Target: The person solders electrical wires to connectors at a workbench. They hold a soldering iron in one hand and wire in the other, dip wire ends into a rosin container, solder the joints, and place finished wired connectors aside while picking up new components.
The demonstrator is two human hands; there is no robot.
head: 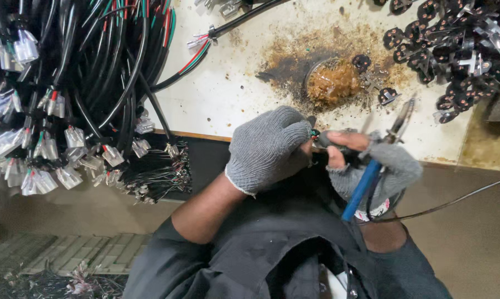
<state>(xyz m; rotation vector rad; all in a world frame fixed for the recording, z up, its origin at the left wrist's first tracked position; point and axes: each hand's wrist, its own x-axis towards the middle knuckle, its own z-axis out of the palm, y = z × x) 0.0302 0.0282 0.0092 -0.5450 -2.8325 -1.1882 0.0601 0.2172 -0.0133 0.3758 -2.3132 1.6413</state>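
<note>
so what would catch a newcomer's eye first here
Probably the two grey-gloved hands at centre: the left hand pinches a small part, the right hand grips a blue-handled tool. Next, the black cable bundle at left and the brown-stained dish on the white table.

A small round dish of brown paste (333, 82) sits on the stained white table (228, 94). Right of the dish lies a heap of black plug parts with metal prongs (455, 50). Far left of it hangs a bundle of black cables with clear-capped ends (67, 111).
</note>
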